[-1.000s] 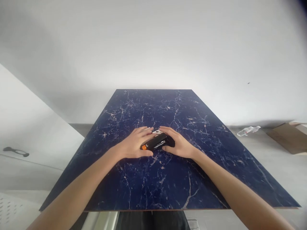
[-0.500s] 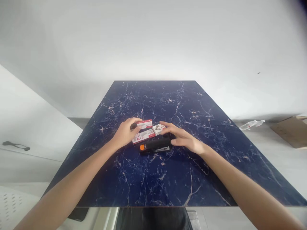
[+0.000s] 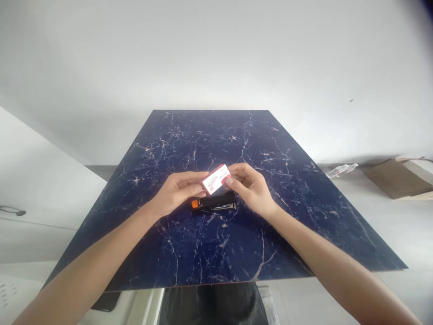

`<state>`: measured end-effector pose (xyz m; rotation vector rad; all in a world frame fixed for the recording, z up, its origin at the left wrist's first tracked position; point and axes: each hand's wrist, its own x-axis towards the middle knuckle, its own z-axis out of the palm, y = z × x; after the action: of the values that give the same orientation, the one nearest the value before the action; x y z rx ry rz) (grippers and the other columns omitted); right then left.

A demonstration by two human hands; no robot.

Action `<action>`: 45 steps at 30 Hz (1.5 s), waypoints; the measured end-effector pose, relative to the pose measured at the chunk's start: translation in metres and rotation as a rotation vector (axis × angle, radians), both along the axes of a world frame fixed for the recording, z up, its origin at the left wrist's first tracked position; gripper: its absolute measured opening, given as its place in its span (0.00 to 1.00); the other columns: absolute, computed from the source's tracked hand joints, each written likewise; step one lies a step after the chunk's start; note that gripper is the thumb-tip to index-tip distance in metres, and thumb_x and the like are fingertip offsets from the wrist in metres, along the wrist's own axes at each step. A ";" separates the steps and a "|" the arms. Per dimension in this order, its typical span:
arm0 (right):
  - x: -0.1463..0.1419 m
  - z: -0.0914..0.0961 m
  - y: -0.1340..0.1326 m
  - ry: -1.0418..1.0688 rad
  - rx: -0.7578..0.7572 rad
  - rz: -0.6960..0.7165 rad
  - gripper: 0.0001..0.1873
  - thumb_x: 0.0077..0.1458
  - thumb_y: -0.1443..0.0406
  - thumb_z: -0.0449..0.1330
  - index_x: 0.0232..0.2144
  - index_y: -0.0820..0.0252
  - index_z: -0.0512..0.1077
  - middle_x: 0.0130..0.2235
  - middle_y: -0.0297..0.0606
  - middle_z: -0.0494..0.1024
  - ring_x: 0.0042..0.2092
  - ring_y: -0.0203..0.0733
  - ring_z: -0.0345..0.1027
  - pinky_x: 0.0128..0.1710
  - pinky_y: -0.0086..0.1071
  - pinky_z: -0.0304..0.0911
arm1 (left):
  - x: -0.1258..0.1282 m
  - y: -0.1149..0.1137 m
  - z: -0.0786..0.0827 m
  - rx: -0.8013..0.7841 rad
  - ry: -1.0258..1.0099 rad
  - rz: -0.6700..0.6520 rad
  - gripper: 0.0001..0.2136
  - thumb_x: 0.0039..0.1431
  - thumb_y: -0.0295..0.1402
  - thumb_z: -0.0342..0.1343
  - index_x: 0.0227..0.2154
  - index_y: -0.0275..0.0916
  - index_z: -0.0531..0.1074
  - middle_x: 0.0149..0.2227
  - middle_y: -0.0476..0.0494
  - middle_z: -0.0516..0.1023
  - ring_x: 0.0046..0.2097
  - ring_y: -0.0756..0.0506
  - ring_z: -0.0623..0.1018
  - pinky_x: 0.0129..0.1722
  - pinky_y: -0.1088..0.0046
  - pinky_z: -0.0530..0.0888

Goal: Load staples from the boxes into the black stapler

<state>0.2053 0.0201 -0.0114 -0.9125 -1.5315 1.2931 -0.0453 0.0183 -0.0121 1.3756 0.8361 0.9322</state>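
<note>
A small red-and-white box of staples (image 3: 216, 179), with staples pictured on its face, is held tilted between my two hands. My left hand (image 3: 177, 192) closes on its left end, fingers along the back and thumb low. At the opposite end, my right hand (image 3: 252, 187) pinches it, thumb on the front and fingers curled behind. Just below the box, a black stapler (image 3: 216, 202) with an orange end lies on the table, touched by neither hand as far as I can see. Whether more boxes are stacked behind the front one is hidden.
The table (image 3: 209, 253) has a dark blue marbled top. On the floor to the right are a flattened cardboard box (image 3: 395, 178) and a clear plastic piece (image 3: 342, 170). A white cabinet with a dark handle (image 3: 12, 211) stands at the left.
Several small boxes lay behind the stapler with my hands around them. Now a staple box is up between both hands, and the others no longer show. The view has shifted slightly.
</note>
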 end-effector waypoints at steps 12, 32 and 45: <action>0.008 0.003 0.009 -0.026 -0.005 -0.047 0.18 0.66 0.53 0.61 0.52 0.55 0.74 0.42 0.39 0.82 0.40 0.42 0.77 0.39 0.37 0.78 | 0.007 0.000 -0.014 0.122 0.164 0.405 0.09 0.57 0.36 0.65 0.40 0.44 0.85 0.40 0.42 0.86 0.42 0.38 0.85 0.33 0.64 0.85; 0.018 0.025 0.003 -0.591 0.453 0.085 0.05 0.67 0.63 0.60 0.39 0.56 0.76 0.54 0.42 0.78 0.54 0.50 0.72 0.53 0.48 0.71 | 0.008 -0.002 -0.019 0.031 0.077 0.474 0.15 0.59 0.44 0.66 0.45 0.44 0.83 0.43 0.41 0.85 0.41 0.39 0.84 0.38 0.61 0.84; 0.021 0.018 0.010 -0.591 0.432 0.106 0.09 0.68 0.66 0.57 0.48 0.58 0.74 0.54 0.44 0.77 0.53 0.48 0.73 0.54 0.44 0.69 | 0.023 -0.004 -0.016 -0.127 -0.104 0.575 0.15 0.53 0.40 0.71 0.42 0.40 0.82 0.41 0.42 0.84 0.41 0.42 0.83 0.39 0.66 0.82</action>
<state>0.2262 0.0302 0.0068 -0.9804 -2.2324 0.7300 -0.0226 0.0147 -0.0279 0.9771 1.2188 1.3493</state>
